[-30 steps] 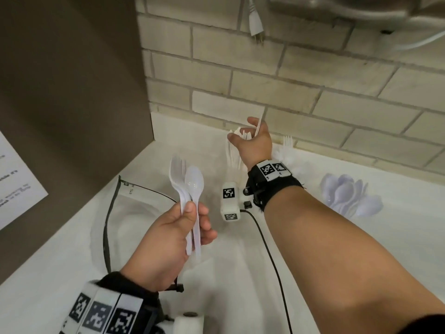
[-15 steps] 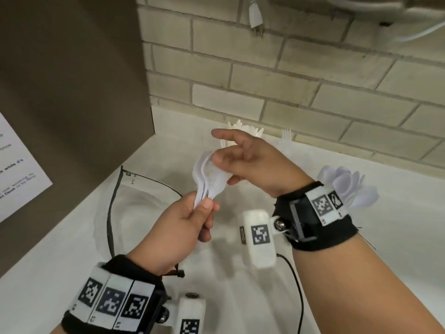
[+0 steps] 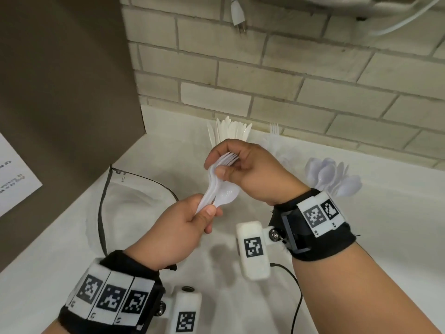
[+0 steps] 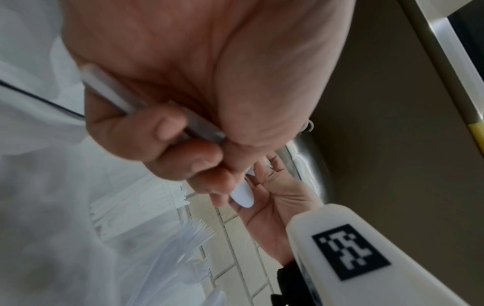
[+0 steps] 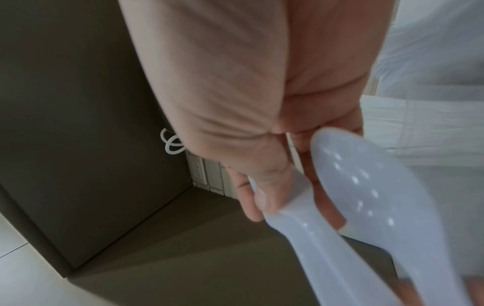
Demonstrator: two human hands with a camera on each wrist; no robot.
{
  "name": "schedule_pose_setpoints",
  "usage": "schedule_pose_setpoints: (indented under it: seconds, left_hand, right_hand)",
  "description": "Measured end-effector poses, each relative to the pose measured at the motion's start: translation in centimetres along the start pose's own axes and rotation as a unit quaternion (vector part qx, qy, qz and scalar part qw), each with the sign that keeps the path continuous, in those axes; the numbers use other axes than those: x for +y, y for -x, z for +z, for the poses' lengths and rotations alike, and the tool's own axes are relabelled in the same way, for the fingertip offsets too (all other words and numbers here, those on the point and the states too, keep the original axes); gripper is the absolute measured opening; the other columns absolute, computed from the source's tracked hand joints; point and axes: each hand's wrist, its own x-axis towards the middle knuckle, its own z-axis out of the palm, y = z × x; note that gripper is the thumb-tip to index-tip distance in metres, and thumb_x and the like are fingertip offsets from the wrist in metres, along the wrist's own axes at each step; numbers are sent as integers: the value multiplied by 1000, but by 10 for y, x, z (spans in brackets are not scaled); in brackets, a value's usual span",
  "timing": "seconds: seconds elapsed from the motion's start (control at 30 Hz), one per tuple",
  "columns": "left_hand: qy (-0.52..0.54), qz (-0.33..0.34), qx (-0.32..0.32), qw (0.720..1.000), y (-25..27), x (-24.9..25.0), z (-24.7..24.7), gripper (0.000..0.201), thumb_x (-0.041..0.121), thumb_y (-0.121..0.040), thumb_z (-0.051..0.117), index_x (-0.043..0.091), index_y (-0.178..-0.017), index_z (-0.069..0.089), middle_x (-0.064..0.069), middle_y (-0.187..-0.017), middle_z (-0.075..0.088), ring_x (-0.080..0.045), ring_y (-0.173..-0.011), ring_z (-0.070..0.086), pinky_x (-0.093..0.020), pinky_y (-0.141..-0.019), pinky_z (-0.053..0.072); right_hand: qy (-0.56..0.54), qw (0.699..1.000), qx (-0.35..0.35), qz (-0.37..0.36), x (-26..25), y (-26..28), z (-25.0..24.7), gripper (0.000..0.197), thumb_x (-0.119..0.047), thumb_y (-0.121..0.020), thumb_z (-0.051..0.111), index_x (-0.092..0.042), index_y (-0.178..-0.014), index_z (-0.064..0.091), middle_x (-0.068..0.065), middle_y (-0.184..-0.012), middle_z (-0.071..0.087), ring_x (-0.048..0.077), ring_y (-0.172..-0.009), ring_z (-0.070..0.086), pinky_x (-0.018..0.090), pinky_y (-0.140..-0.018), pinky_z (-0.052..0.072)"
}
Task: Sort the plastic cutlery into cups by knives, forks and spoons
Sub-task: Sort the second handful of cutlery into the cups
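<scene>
My left hand point(image 3: 207, 213) grips the handles of a small bundle of white plastic cutlery above the counter: stacked forks point(image 3: 230, 158) and one spoon point(image 3: 227, 197), bowl facing up. My right hand point(image 3: 221, 166) pinches the fork heads between thumb and fingers. The spoon point(image 5: 366, 186) fills the right wrist view below my thumb. In the left wrist view my fingers point(image 4: 170, 132) curl round the handles point(image 4: 110, 89). By the wall stand a bunch of knives point(image 3: 231, 132), a bunch of forks point(image 3: 274, 133) and a bunch of spoons point(image 3: 334, 177); their clear cups are hard to make out.
A black cable point(image 3: 103, 213) loops over a crumpled clear plastic bag point(image 3: 134, 201) at the left of the white counter point(image 3: 385, 237). A brown panel point(image 3: 60, 92) with a paper sheet point(image 3: 14, 179) closes the left side. A plug point(image 3: 238, 18) hangs on the brick wall.
My right hand left the knife bunch at the wall, came back to my left hand and took hold of the fork heads. My left hand tilted the bundle toward the right.
</scene>
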Motion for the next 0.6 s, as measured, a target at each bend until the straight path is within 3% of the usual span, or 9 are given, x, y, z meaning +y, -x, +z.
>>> schedule_pose_setpoints:
  seconds: [0.07,0.17,0.33,0.47,0.53,0.6]
  left_hand:
    - [8,-5,-3,1000,1,1,2,21,30,-97,47,27,-89,66,11,-61,59,-3,-50,48,-19,-51,38]
    - [3,-14,6,1000,0,1,4,21,32,-97,49,27,-86,67,10,-60,60,-1,-49,48,-20,-51,38]
    - [-6,-49,27,998,0,-5,4,25,27,-99,43,25,-88,65,14,-60,60,-2,-51,47,-21,-52,35]
    - [48,-76,37,995,2,-4,8,21,18,-99,43,24,-96,63,7,-70,61,-5,-50,49,-25,-52,41]
    - [52,-75,44,995,1,-2,10,18,16,-98,47,21,-95,64,2,-76,63,-3,-47,52,-22,-50,44]
    - [61,-79,42,994,0,-1,11,17,17,-97,49,18,-93,65,-1,-76,64,-5,-47,55,-20,-47,45]
  right_hand:
    - [28,1000,-11,-6,0,4,3,24,-4,-88,58,-28,-91,63,-2,-97,68,14,-86,62,29,-82,49]
    - [26,999,34,-17,-2,5,-2,26,0,-89,55,-25,-88,63,-2,-88,64,11,-79,60,17,-71,50]
    - [-11,983,178,-41,-9,5,-60,35,7,-89,52,-26,-83,60,-1,-82,58,12,-72,60,33,-69,59]
    - [140,934,329,-24,-3,5,-113,26,1,-89,48,-22,-92,61,-1,-87,58,17,-80,60,25,-73,55]
    - [248,906,344,9,10,-1,-124,26,1,-90,44,-15,-101,61,2,-92,56,18,-84,55,17,-67,43]
    - [314,891,327,34,26,-10,-125,28,3,-89,42,-10,-105,60,10,-100,58,23,-90,55,18,-69,35]
